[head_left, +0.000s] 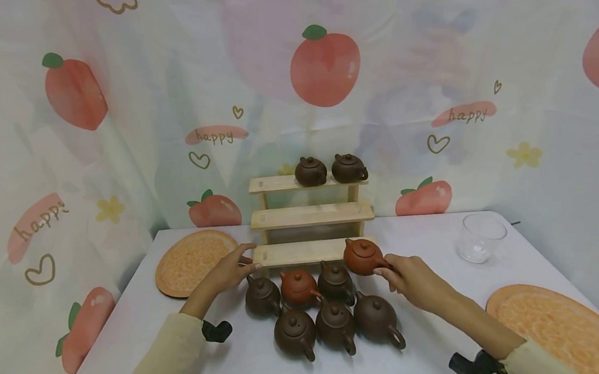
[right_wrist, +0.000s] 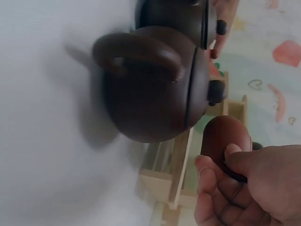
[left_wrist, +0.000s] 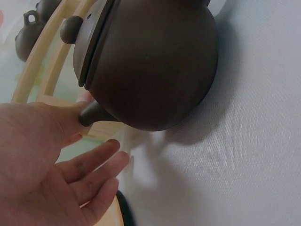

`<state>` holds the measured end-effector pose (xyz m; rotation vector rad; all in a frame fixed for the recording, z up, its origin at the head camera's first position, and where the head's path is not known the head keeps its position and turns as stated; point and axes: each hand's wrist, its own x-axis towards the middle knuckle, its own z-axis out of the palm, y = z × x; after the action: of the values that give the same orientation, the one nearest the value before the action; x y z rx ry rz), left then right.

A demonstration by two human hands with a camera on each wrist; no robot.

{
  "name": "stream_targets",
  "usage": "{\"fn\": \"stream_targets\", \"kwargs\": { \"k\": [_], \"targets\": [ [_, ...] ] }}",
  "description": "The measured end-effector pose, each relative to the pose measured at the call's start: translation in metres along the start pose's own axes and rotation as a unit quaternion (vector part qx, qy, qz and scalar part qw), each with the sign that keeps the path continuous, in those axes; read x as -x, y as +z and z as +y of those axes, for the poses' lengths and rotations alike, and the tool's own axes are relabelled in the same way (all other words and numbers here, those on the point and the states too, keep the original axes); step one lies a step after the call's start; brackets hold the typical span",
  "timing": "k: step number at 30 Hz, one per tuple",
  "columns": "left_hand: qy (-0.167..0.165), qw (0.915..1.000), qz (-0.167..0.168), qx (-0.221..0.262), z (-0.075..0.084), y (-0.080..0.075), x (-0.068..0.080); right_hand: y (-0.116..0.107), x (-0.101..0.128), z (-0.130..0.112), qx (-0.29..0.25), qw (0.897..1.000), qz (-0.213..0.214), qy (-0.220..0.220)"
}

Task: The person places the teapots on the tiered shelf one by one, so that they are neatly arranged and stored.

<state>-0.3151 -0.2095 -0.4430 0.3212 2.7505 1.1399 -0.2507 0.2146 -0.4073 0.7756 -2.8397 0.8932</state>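
Note:
A three-tier wooden shelf (head_left: 310,216) stands at the back of the white table (head_left: 432,331), with two dark teapots (head_left: 310,171) (head_left: 349,168) on its top tier. My right hand (head_left: 386,270) pinches the handle of a red-orange teapot (head_left: 363,256) at the right end of the bottom tier; the right wrist view shows that teapot (right_wrist: 225,136) in my fingers (right_wrist: 211,174). My left hand (head_left: 247,261) rests straight fingers on the bottom tier's left end, beside a dark brown teapot (left_wrist: 150,66). Several more teapots, one of them red (head_left: 298,287), stand in two rows before the shelf.
A clear glass cup (head_left: 480,237) stands at the right rear. An orange-slice mat (head_left: 193,261) lies at the left rear, a second mat (head_left: 556,325) at the front right. A peach-print cloth hangs behind and at both sides.

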Motion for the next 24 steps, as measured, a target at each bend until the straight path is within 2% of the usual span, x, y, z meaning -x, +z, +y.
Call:
{"fn": "stream_targets", "kwargs": {
  "k": [15,24],
  "targets": [
    [0.003,1.0000,0.001,0.007,0.002,-0.001,-0.001,-0.009,-0.045,-0.030,0.013,0.999,0.017,-0.029],
    [-0.001,1.0000,0.001,0.006,-0.001,0.000,-0.001,-0.005,-0.078,-0.045,0.017,0.999,0.004,-0.036]
  ]
}}
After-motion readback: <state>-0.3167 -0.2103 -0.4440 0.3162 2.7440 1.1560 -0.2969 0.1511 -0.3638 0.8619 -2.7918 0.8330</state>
